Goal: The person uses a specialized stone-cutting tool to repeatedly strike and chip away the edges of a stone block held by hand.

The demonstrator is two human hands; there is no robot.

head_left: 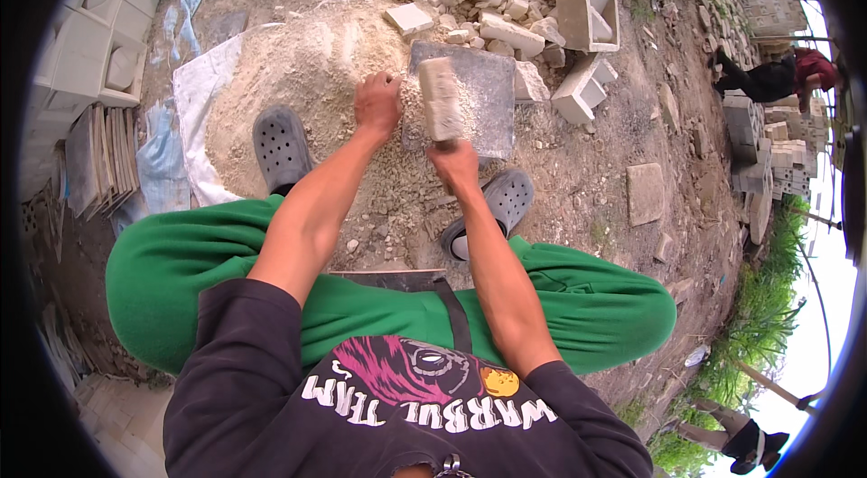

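My right hand is wrapped round the handle of a dust-coated mallet with a long, blocky head. The mallet's head is over a flat grey slab on the ground, strewn with pale crumbs. Whether it touches the slab I cannot tell. At the slab's left edge, my left hand is closed with its fingers curled in, and whatever may be in them is hidden. Pale crushed stone lies heaped beside that hand, partly on a white sheet.
Broken pale blocks are piled beyond the slab, with hollow block pieces at their right. Stacked flat boards and pale moulded blocks stand at the left. My shoes flank the work. Two other people are farther off at the right.
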